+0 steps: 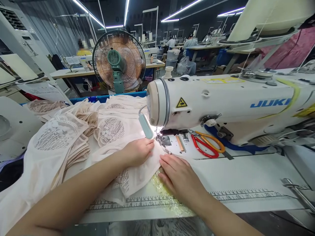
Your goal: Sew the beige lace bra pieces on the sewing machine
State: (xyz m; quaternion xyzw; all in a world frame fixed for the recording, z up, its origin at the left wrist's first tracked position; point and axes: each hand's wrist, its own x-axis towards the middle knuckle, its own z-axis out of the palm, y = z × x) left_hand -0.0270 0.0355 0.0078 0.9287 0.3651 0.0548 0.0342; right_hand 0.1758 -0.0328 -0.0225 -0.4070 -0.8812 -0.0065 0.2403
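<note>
My left hand [137, 151] lies on a cream lace fabric piece [137, 177], fingers curled down and pressing it flat just left of the presser foot [162, 140]. Flat beside the cloth's right edge rests my right hand [178, 175], fingers stretched toward the needle. The fabric runs under the head of the white JUKI sewing machine [221, 105].
Stacks of cream lace pieces [73, 137] cover the table to the left. Red and orange scissors [206, 144] lie on the machine bed. A printed ruler [172, 200] runs along the table's front edge. A green fan [119, 62] stands behind. Other workers sit at far tables.
</note>
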